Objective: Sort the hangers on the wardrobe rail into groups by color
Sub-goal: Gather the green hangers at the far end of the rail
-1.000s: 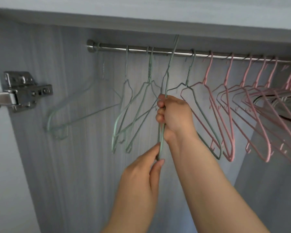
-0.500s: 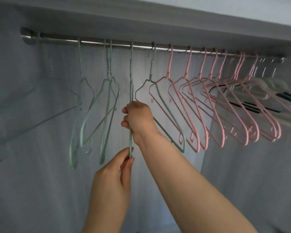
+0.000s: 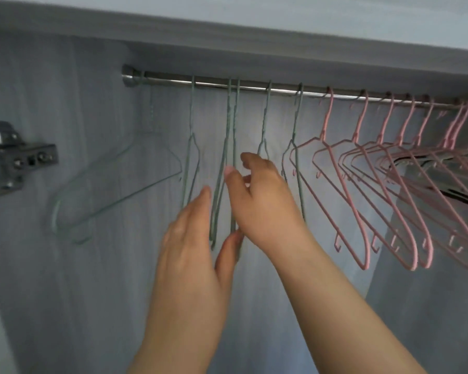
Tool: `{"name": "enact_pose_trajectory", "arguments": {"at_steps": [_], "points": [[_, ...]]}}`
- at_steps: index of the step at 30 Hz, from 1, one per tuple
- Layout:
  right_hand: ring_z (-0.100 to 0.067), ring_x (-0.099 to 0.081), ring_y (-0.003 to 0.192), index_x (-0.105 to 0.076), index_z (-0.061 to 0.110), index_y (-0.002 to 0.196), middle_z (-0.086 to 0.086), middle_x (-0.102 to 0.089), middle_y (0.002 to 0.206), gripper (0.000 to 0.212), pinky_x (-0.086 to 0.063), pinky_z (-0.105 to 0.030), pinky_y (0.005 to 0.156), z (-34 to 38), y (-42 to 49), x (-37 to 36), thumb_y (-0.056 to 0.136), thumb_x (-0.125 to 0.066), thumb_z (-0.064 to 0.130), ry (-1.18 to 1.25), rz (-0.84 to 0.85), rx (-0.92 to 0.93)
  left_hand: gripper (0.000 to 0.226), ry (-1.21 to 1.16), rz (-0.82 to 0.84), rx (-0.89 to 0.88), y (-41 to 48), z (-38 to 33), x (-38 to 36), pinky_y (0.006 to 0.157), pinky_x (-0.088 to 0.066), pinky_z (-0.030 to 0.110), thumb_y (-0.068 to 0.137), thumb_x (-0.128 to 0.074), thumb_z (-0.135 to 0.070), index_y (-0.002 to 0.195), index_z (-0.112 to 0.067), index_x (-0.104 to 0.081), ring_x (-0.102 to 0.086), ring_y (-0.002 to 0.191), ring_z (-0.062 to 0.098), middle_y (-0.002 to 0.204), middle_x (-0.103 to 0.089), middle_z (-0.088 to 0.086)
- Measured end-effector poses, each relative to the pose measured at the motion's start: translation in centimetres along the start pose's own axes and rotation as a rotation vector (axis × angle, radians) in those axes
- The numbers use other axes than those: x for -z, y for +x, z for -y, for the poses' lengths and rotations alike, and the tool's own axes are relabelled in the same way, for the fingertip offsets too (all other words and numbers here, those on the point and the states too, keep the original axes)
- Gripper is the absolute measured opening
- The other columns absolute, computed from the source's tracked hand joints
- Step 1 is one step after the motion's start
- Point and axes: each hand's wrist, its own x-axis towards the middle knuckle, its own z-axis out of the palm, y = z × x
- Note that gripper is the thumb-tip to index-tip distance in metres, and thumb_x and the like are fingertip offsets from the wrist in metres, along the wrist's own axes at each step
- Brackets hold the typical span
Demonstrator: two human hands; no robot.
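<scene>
A metal rail (image 3: pixel 254 87) runs under the wardrobe top. Several green hangers (image 3: pixel 191 147) hang on its left stretch, turned edge-on. To their right hang several pink hangers (image 3: pixel 362 163), close together. My right hand (image 3: pixel 262 198) is in front of the green group with its fingers loosely spread, holding nothing; one green hanger (image 3: pixel 265 130) runs down behind it. Lower down, my left hand (image 3: pixel 192 238) has straight fingers and a spread thumb. The lower ends of two green hangers (image 3: pixel 229 157) lie between its fingers and thumb, not gripped.
A faint mirror image of a hanger (image 3: pixel 114 184) shows on the glossy left side panel. A metal door hinge (image 3: pixel 19 163) sticks out at the far left. Dark hangers (image 3: pixel 427 166) show behind the pink ones at the right.
My right hand has let go of the green hanger, which now hangs on the rail among the other green ones. My left hand has released its lower end and opened.
</scene>
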Motion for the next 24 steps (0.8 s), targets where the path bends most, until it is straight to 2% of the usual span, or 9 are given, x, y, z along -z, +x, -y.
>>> {"name": "enact_pose_trajectory", "arguments": {"at_steps": [3,6,10,12,17,19,21,22,24], "points": [[-0.021,-0.047,0.121,-0.025,0.009,0.14,-0.009,-0.045,0.137,0.049,-0.033,-0.019,0.083,0.2,0.5,-0.3,0.096,-0.036,0.027,-0.006,0.137,-0.118,0.055,-0.032,0.084,0.044,-0.3,0.4,-0.6,0.087,-0.045,0.029,0.083,-0.052,-0.031,0.135,-0.028,-0.034,-0.057,0.106,0.014,0.123,-0.058,-0.002],[-0.025,-0.054,0.112,-0.016,0.008,0.144,-0.013,-0.054,0.129,0.053,-0.039,-0.023,0.081,-0.2,0.6,-0.7,0.096,-0.034,0.024,-0.084,0.182,-0.145,0.051,-0.051,0.102,0.073,-0.5,0.8,-0.8,0.081,-0.041,0.021,0.086,-0.05,-0.027,0.134,-0.031,-0.033,-0.058,0.098,0.012,0.114,-0.061,-0.003],[-0.028,-0.058,0.095,-0.033,0.003,0.13,-0.018,-0.06,0.115,0.04,-0.037,-0.028,0.069,-1.0,1.0,-1.6,0.095,-0.034,0.021,-0.2,0.236,-0.215,0.04,-0.035,0.111,0.086,-0.1,1.0,-1.2,0.065,-0.038,0.011,0.088,-0.048,-0.022,0.128,-0.025,-0.045,-0.059,0.086,0.012,0.092,-0.064,-0.004],[-0.029,-0.059,0.097,-0.038,0.001,0.123,-0.018,-0.059,0.115,0.033,-0.038,-0.028,0.068,-1.4,1.3,-1.9,0.095,-0.034,0.02,-0.196,0.273,-0.261,0.031,-0.045,0.12,0.066,0.1,1.1,-1.2,0.066,-0.038,0.01,0.089,-0.049,-0.018,0.12,-0.022,-0.052,-0.058,0.08,0.013,0.08,-0.064,-0.005],[-0.025,-0.06,0.086,-0.045,0.001,0.12,-0.017,-0.061,0.108,0.031,-0.046,-0.03,0.067,-2.0,1.0,-1.8,0.095,-0.033,0.014,-0.139,0.183,-0.262,0.029,-0.072,0.146,0.046,0.7,1.5,-1.3,0.069,-0.034,0.002,0.093,-0.039,-0.021,0.119,-0.02,-0.052,-0.049,0.084,0.006,0.077,-0.056,-0.01],[-0.029,-0.063,0.088,-0.05,0.003,0.109,-0.02,-0.064,0.101,0.024,-0.048,-0.032,0.068,-2.3,1.1,-1.6,0.094,-0.033,0.012,-0.12,0.139,-0.254,0.028,-0.068,0.134,0.04,1.1,1.5,-1.6,0.069,-0.036,0.006,0.094,-0.034,-0.023,0.113,-0.019,-0.054,-0.049,0.082,0.01,0.074,-0.055,-0.007],[-0.03,-0.064,0.086,-0.05,0.004,0.095,-0.021,-0.065,0.097,0.018,-0.046,-0.029,0.064,-2.6,1.3,-1.4,0.093,-0.034,0.01,-0.105,0.111,-0.271,0.03,-0.05,0.092,0.002,1.4,1.3,-1.9,0.066,-0.041,0.021,0.094,-0.03,-0.026,0.104,-0.016,-0.056,-0.053,0.083,0.019,0.073,-0.058,0.003],[-0.03,-0.064,0.085,-0.051,0.002,0.095,-0.02,-0.066,0.097,0.019,-0.046,-0.029,0.063,-2.6,1.3,-1.3,0.093,-0.034,0.01,-0.098,0.109,-0.285,0.031,-0.052,0.058,-0.006,1.5,1.2,-2.1,0.066,-0.041,0.027,0.094,-0.029,-0.025,0.106,-0.016,-0.056,-0.055,0.083,0.022,0.074,-0.06,0.006],[-0.028,-0.064,0.088,-0.049,0.002,0.108,-0.019,-0.065,0.101,0.025,-0.047,-0.029,0.066,-2.8,1.3,-1.1,0.095,-0.033,0.015,-0.117,0.123,-0.29,0.037,-0.09,-0.006,0.05,2.0,1.0,-2.6,0.067,-0.038,0.023,0.094,-0.031,-0.023,0.127,-0.017,-0.046,-0.056,0.081,0.022,0.08,-0.061,0.01]]}}
